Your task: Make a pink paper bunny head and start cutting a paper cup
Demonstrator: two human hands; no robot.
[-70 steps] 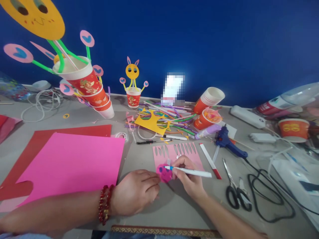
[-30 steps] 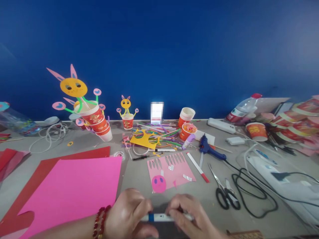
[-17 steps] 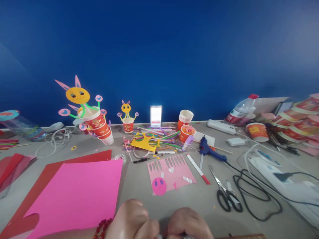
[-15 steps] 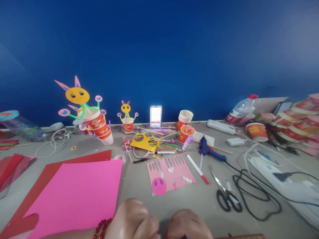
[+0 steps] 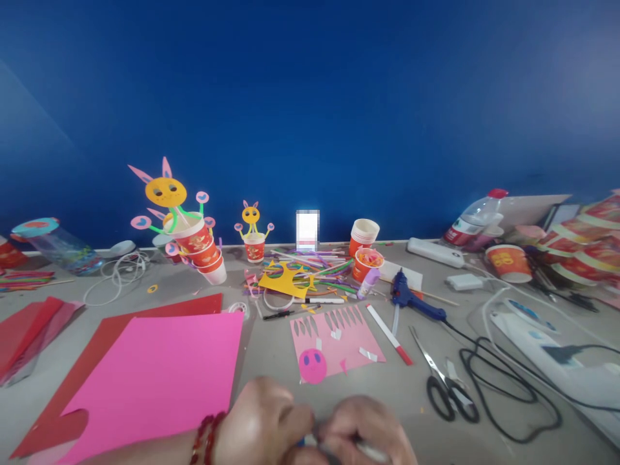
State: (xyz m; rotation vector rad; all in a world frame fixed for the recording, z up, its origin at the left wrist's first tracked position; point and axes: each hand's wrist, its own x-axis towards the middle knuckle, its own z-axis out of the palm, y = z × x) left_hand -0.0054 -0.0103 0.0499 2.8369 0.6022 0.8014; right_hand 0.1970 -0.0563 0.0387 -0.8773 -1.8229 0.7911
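Observation:
At the bottom edge, my left hand [image 5: 264, 420], with a red bead bracelet [image 5: 203, 439] at its wrist, is closed with its fingertips pinched. Close beside it my right hand [image 5: 368, 426] is curled shut too, the fingertips of both hands nearly meeting. Small bluish and whitish bits show between the fingers, too hidden to name. Beyond the hands lies a pink paper sheet [image 5: 349, 358] with leaf-shaped cut-outs and strips of tape. A round magenta paper face [image 5: 312, 366] with two purple eyes rests on its near left corner. Magenta paper [image 5: 169, 374] lies left of my left hand, over red paper [image 5: 104, 342].
Scissors [image 5: 448, 387], a red-capped white marker [image 5: 390, 334] and a blue glue gun [image 5: 411, 297] with a looped black cord lie to the right. Paper-cup rabbit figures [image 5: 191, 242] stand at the back left. Yellow paper scraps [image 5: 285, 281] cover pipe cleaners; a bottle [image 5: 475, 223] stands back right.
Both hands have risen slightly into view and drawn closer together, and small bluish and whitish bits now show between the fingers. The whole view has shifted a little.

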